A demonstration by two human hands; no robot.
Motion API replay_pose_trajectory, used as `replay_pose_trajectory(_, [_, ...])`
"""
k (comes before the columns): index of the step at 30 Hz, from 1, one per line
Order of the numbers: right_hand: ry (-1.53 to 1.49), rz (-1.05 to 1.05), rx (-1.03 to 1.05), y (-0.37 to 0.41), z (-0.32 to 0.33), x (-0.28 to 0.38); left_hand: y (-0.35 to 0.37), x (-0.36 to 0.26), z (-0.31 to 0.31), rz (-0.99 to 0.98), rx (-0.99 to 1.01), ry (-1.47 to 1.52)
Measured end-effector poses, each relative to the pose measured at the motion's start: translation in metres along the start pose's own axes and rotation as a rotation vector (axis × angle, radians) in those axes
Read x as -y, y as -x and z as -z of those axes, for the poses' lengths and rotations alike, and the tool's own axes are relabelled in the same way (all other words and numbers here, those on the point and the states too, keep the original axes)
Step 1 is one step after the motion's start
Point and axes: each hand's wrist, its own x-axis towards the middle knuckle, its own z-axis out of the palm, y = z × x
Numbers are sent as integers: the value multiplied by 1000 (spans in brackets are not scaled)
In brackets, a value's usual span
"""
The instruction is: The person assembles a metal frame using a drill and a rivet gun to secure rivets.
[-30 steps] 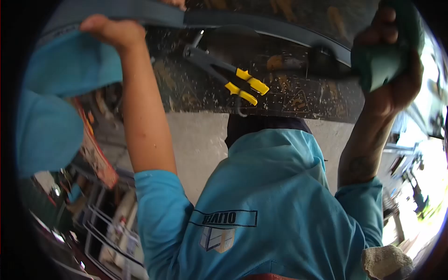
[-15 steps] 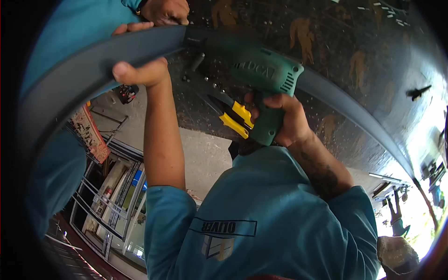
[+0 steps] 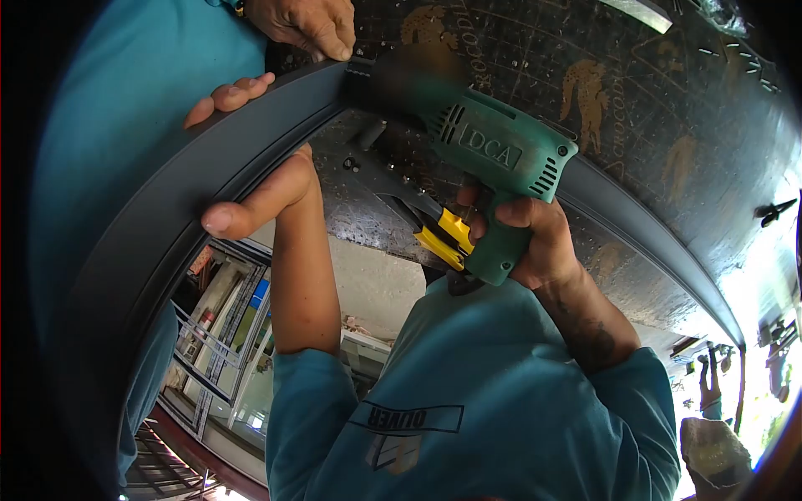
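Note:
My right hand [image 3: 535, 234] is wrapped round the handle of a green power drill [image 3: 501, 146], whose front end points left and is blurred. The drill's nose lies by the end of a long dark grey profile [image 3: 209, 142]. My left hand [image 3: 267, 196] grips that profile, thumb on the near side and fingers over its far edge. Yellow-handled pliers [image 3: 447, 238] lie just left of the drill's handle. A co-worker's hand [image 3: 305, 23] touches the profile's end with its fingertips.
The dark table [image 3: 518, 50] carries printed figures, small screws [image 3: 393, 167] and a black clamp-like tool [image 3: 777, 213] at the right. Another grey profile [image 3: 652, 225] runs off to the right. Metal frames [image 3: 221, 351] stand on the floor at lower left.
The profile, drill and pliers now appear lower and a little to the right. The co-worker's hand has come closer onto the profile's end. Both my hands keep their hold.

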Motion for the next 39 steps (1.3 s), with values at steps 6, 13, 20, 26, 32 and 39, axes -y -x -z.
replay_pose_trajectory(6, [24, 20, 34, -1, 4, 1, 0, 1, -2, -18, -5, 5])
replay_pose_trajectory(13, [23, 4, 56, -4, 6, 7, -1, 1, 0, -53, 37, -28])
replay_pose_trajectory(20, [72, 29, -4, 1, -6, 1, -2, 0, -1, -58, 61, -57])
replay_pose_trajectory(26, [116, -35, -113, 5, -9, 8, 0, 2, -1, -86, 73, -88])
replay_pose_trajectory(32, [48, -19, -83, 1, -8, 10, -2, 0, -3, -139, 74, -120])
replay_pose_trajectory(39, [101, 19, -103, 7, -21, 2, -1, 4, 0, -138, 86, -109])
